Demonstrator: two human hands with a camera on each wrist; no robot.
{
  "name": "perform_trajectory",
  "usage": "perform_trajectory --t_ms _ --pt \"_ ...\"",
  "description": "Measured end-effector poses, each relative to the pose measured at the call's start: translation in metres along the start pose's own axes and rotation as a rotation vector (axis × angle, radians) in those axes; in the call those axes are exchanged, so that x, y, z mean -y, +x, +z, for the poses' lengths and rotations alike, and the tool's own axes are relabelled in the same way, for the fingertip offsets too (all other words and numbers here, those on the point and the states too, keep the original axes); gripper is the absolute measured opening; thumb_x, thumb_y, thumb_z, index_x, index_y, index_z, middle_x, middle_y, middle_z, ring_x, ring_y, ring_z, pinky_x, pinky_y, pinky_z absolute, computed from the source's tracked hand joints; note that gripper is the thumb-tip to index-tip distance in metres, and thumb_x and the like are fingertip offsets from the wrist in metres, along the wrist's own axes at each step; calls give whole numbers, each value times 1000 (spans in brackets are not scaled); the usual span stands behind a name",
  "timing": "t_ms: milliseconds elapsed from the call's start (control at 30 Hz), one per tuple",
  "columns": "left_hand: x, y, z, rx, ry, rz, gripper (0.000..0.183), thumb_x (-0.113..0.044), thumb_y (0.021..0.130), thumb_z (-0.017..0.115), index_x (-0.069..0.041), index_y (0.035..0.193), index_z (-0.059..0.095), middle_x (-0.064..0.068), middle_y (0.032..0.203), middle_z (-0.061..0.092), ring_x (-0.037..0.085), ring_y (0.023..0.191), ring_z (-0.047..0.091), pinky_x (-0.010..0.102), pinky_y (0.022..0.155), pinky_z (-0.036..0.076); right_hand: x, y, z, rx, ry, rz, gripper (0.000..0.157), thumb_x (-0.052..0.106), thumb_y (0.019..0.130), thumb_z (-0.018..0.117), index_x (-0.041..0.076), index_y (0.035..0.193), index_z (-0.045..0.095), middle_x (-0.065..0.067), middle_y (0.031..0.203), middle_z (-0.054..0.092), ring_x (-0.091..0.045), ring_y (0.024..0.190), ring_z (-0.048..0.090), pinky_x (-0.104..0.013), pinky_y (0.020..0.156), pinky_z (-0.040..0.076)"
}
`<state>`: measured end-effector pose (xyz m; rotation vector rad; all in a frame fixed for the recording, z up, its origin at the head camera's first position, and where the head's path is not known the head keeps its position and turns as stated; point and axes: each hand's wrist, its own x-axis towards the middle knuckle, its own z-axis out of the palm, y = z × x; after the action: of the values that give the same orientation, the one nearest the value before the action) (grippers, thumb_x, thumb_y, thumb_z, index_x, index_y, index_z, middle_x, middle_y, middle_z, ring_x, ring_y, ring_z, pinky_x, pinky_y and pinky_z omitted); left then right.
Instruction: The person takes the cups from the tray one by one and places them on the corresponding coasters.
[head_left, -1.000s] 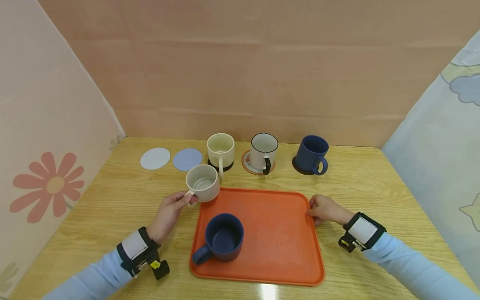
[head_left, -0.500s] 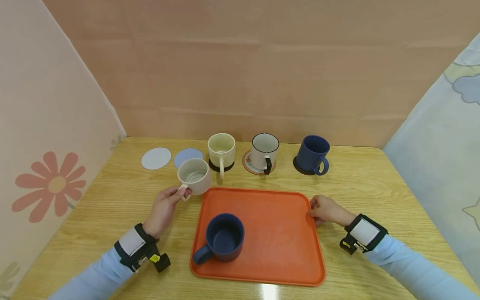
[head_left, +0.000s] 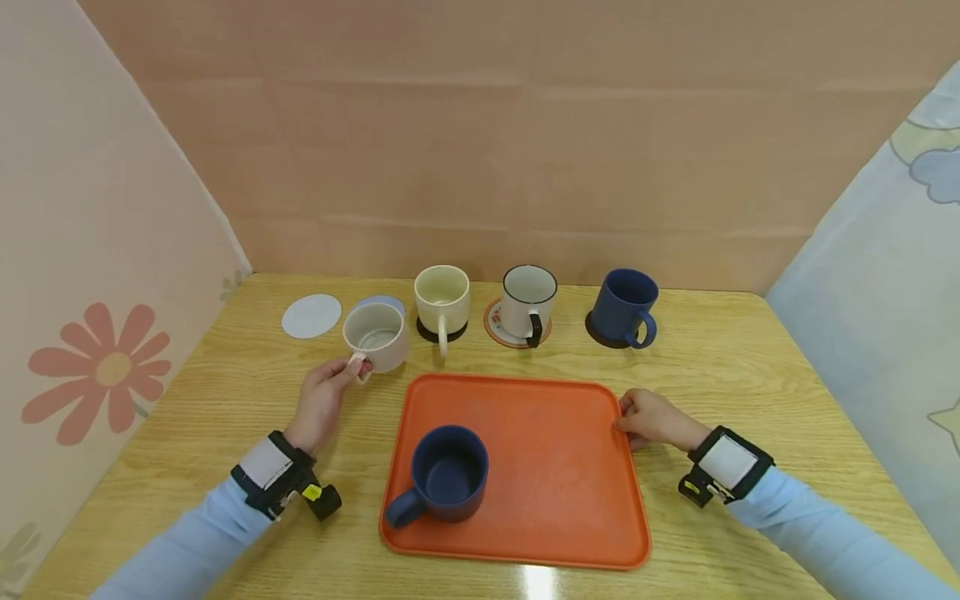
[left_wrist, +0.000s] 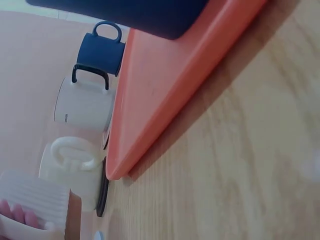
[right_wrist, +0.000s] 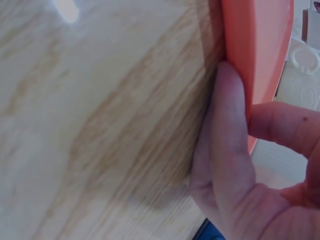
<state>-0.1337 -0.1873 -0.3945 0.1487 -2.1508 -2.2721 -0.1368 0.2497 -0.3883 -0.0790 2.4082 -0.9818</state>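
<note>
My left hand (head_left: 321,406) grips the handle of a wide off-white mug (head_left: 384,345), which overlaps the front of a lavender round coaster (head_left: 381,301) in the head view. The left wrist view shows this mug's ribbed side (left_wrist: 37,197) and its bare brown base (left_wrist: 73,217), raised off the table. At the other side, my right hand (head_left: 654,419) pinches the right rim of an orange tray (head_left: 558,467), with finger and thumb on either side of the rim in the right wrist view. On the tray's left part stands a dark blue mug (head_left: 448,477), handle toward the front left.
Along the back stand a cream mug (head_left: 442,293) on a dark coaster, a white mug (head_left: 528,297) with a black handle on a patterned coaster, and a blue mug (head_left: 627,302) on a dark coaster. A white round coaster (head_left: 312,317) lies at the back left.
My left hand has carried the off-white mug left and back, from the tray's back left corner to the lavender coaster. The right hand stays at the tray's rim.
</note>
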Motion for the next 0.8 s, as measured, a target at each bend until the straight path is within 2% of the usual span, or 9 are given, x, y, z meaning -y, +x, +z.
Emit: perform_trajectory --t_ms 100,267,500,667,800 --pt "-1 4 0 -7 3 0 28 -15 94 48 10 99 60 -8 80 62 10 89 51 28 92 30 -1 1 0 -8 -1 -2 25 4 83 58 -12 99 48 -13 80 57 -18 62 62 -32 59 54" --pt "-4 13 -1 -16 -6 6 21 -17 94 49 -3 89 65 -4 84 64 9 89 52 29 94 30 -3 1 1 -25 5 8 25 4 83 60 -12 98 47 -13 79 58 -18 61 62 -32 58 54" --pt "-7 24 -3 -22 25 19 28 -19 94 50 6 99 61 -9 82 63 7 91 52 33 99 28 -2 0 1 -30 15 16 26 4 83 60 -12 99 48 -14 81 58 -19 62 63 -32 58 54" --pt "-9 31 -6 -40 10 26 22 -19 93 51 -2 91 64 -10 79 63 6 91 51 31 98 29 -2 -1 1 -31 15 15 26 5 83 59 -13 99 49 -14 82 56 -19 62 62 -32 58 54" --pt "-9 37 -8 -55 24 59 22 -17 93 51 -1 90 65 -11 77 62 7 90 50 28 93 31 -2 -1 2 -32 19 13 26 5 83 59 -13 99 49 -14 81 57 -19 61 63 -32 58 54"
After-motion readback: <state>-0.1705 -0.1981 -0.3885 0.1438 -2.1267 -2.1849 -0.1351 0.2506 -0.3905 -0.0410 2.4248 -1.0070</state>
